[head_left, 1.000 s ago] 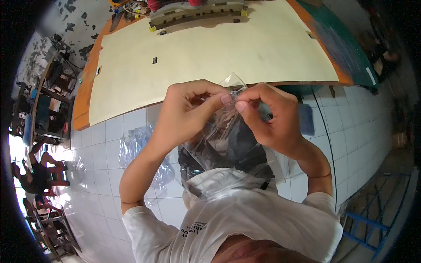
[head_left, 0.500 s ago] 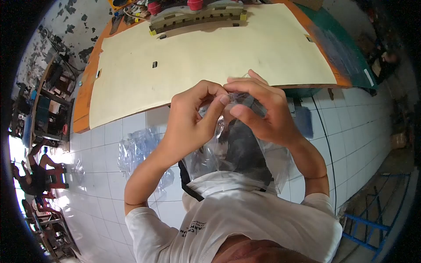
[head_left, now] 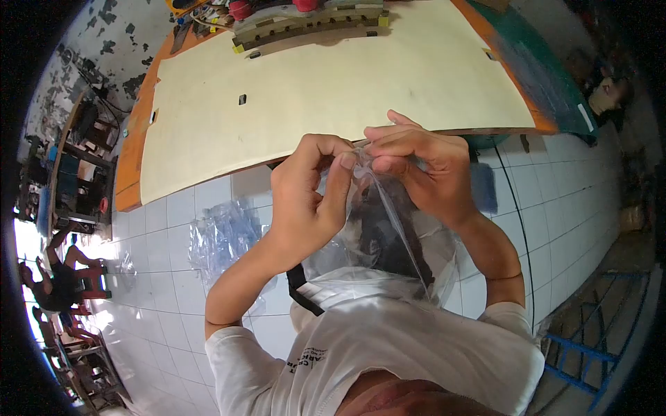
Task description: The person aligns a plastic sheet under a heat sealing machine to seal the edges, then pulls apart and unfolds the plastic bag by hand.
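Note:
A clear plastic bag or sheet (head_left: 395,222) hangs in front of my lap, its upper edge gathered between my hands. My left hand (head_left: 309,197) pinches that edge between thumb and bent forefinger. Close beside it, my right hand (head_left: 433,170) pinches the same edge with thumb and fingertips, the other fingers curled above. A taut crease runs from the pinch down to the lower right. Dark cloth shows through the plastic. Whether it is a bag or a loose sheet I cannot tell.
Just beyond my hands is a table with a cream top (head_left: 305,97) and orange edges. A long bar-like fixture (head_left: 312,31) with red knobs stands at its back. More clear plastic (head_left: 225,236) lies on the tiled floor at left. A person (head_left: 59,277) sits far left; a blue metal frame (head_left: 583,353) is at right.
My right thumb has closed toward its fingertips onto the plastic edge. A straight crease now shows in the plastic. My left hand keeps its pinch, slightly lower.

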`<state>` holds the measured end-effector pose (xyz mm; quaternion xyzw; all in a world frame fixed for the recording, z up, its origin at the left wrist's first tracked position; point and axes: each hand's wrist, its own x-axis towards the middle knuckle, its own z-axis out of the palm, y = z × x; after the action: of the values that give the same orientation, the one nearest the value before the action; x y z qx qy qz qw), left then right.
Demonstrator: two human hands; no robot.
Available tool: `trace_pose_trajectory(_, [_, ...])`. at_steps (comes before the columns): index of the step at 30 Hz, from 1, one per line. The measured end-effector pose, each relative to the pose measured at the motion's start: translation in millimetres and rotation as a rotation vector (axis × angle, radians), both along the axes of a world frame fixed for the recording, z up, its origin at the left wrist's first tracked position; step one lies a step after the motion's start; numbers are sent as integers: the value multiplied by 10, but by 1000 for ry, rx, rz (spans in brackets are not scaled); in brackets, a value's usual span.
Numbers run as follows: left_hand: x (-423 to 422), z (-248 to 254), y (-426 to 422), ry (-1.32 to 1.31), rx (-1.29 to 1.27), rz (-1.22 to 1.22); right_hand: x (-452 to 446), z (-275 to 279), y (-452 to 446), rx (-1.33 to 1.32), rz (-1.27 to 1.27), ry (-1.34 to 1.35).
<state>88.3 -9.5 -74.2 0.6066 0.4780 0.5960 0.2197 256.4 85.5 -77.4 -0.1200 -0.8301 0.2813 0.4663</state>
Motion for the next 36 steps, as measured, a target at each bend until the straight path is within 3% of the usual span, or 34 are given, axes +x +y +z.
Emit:
trace_pose_trajectory(7, [52,-73,28,-93,-5,45,7,-102,-56,-148,-54,79])
trace_pose_trajectory(9, [43,-68,44,-51,-32,57,39,-64,-55,-262,-25,-64])
trace_pose_trajectory(12, [64,-103,77,11,-58,52,18,64,-111,-363,87,-9])
trace_pose_trajectory(13, [77,-116,90,32,-59,33,29,127,-114,-361,86,-9])
trace_pose_trajectory(15, [98,-117,112,48,-43,40,63,219,-127,-57,-44,-269])
trace_pose_trajectory(19, [98,-57,110,90,-76,58,92,148,-81,-182,-60,-328])
trace_pose_trajectory(24, [87,-84,157,55,-25,32,28,-89,-21,-4,-174,-101])
trace_pose_trajectory(31, [-69,10,210,10,-136,-56,35,57,-48,-89,-117,-93])
trace_pose_trajectory(34, [-57,-4,204,54,-67,-36,21,83,-58,-29,-101,-121])
trace_pose_trajectory(36, [-58,-16,220,88,-44,-29,17,52,-78,-148,-123,-83])
